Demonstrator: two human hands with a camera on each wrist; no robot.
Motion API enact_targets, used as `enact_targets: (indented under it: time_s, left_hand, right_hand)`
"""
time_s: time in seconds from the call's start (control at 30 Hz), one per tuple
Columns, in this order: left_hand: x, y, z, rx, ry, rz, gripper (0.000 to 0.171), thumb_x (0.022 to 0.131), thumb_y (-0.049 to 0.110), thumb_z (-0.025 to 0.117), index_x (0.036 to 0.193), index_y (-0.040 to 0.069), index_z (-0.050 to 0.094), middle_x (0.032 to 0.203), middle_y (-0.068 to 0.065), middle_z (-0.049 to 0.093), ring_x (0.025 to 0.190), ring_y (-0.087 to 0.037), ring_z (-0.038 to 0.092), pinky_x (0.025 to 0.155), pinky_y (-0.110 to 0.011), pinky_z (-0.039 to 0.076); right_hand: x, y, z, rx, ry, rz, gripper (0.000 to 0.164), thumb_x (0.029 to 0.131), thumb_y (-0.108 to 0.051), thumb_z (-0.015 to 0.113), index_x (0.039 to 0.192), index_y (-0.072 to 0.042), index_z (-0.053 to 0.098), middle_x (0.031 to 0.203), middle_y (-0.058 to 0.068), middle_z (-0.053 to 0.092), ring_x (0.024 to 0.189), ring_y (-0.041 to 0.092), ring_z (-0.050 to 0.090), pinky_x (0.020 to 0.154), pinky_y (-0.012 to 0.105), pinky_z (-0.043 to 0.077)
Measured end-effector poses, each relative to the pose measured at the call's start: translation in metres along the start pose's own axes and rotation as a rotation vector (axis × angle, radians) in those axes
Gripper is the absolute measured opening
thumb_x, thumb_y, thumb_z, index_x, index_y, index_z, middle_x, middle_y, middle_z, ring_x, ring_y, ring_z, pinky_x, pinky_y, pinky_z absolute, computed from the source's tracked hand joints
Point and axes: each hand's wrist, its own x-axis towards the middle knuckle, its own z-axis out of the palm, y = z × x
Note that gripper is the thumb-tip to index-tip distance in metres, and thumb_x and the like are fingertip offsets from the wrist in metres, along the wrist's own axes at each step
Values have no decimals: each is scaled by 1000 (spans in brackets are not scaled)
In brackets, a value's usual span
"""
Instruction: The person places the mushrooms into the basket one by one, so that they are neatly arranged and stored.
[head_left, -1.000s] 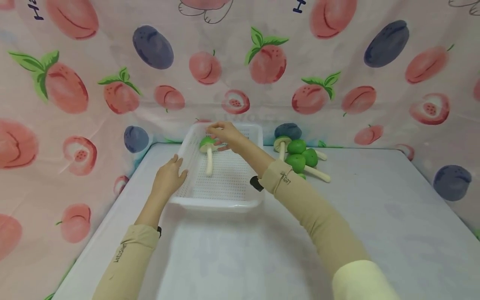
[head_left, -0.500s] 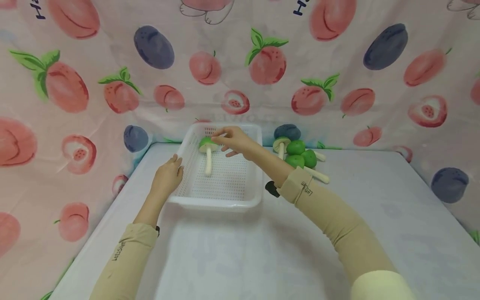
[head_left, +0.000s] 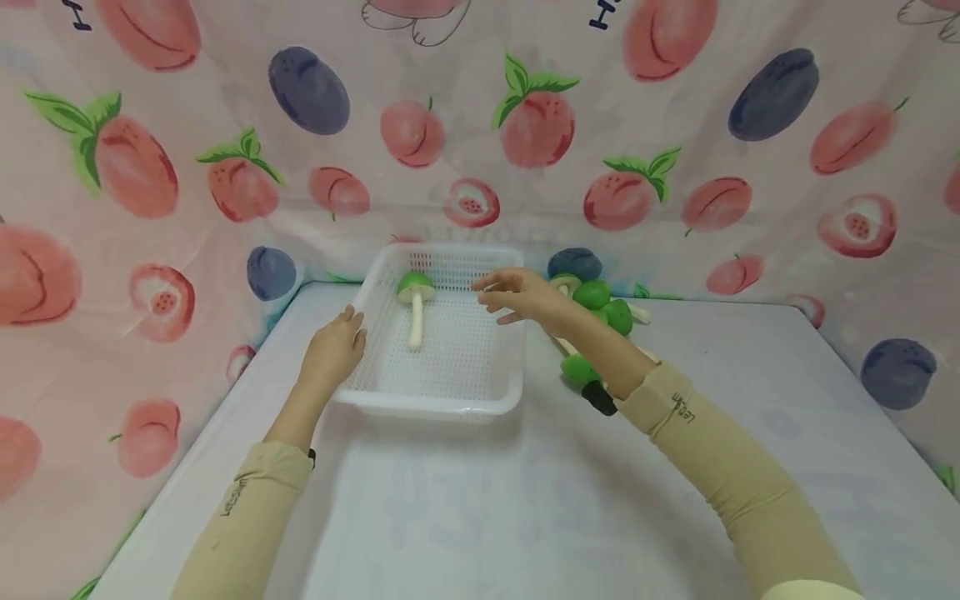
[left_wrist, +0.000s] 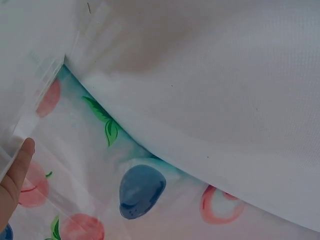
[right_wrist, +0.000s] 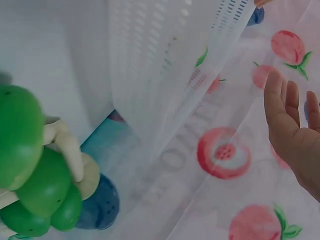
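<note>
A green-capped toy mushroom [head_left: 416, 304] with a pale stem lies in the left part of a white perforated plastic basket [head_left: 435, 407]. My left hand [head_left: 333, 350] rests at the basket's left rim with relaxed fingers; in the left wrist view a finger [left_wrist: 22, 162] lies along the basket's edge. Over the basket's right side my right hand [head_left: 528, 298] hovers with loosely bent, parted fingers and nothing in them. Beside the basket on the right, a heap of several green mushrooms [head_left: 618, 317] is partly hidden by my right forearm. The right wrist view shows their caps [right_wrist: 45, 182] close up.
A white-covered table [head_left: 465, 500] bears everything. Behind and to the left hangs a cloth [head_left: 480, 100] printed with peaches and blue fruit. The mushroom heap stands close to the basket's right wall, under my right arm.
My right hand has drawn back to the right, away from the mushroom in the basket. The left hand and the basket have barely moved.
</note>
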Motion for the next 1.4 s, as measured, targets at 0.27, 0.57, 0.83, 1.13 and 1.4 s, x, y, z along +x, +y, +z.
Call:
enact_targets:
  time_s: [0.27, 0.57, 0.83, 1.13, 1.4]
  left_hand:
    - [-2, 2, 2, -12, -16, -16, 39, 97, 10, 46, 127, -14, 48, 137, -35, 40, 125, -50, 42, 103, -59, 39]
    - [1, 5, -4, -13, -15, -27, 41, 96, 11, 48, 129, -14, 47, 137, -35, 39, 125, -51, 40, 103, -60, 38]
    - [-2, 5, -2, -11, -33, -18, 42, 96, 12, 49, 129, -14, 47, 137, -35, 39, 125, -51, 41, 102, -59, 39]
    - [-1, 5, -1, 25, -2, 13, 43, 94, 12, 54, 127, -15, 49, 136, -36, 41, 121, -51, 45, 99, -59, 42]
    - [-3, 4, -1, 21, -18, 1, 44, 93, 13, 54, 127, -15, 48, 136, -36, 40, 121, -52, 45, 99, -59, 42]
  right_hand:
    - [-24, 23, -21, -19, 18, 7, 39, 94, -23, 58, 129, -8, 53, 126, 16, 56, 115, 32, 55, 97, 45, 51]
    - [-49, 43, -47, -91, 41, -11, 38, 94, -19, 57, 128, -1, 53, 122, 18, 54, 108, 29, 56, 95, 46, 52]
    - [-66, 71, -65, -168, 55, 67, 37, 95, -22, 57, 125, -1, 55, 119, 18, 57, 104, 24, 58, 96, 47, 51]
    - [-71, 107, -90, -355, 79, -70, 32, 94, -14, 57, 119, 5, 58, 118, 24, 61, 108, 33, 59, 94, 46, 51]
    - [-62, 135, -91, -416, 55, -144, 28, 91, -5, 59, 114, 11, 58, 112, 27, 62, 106, 39, 60, 92, 51, 51]
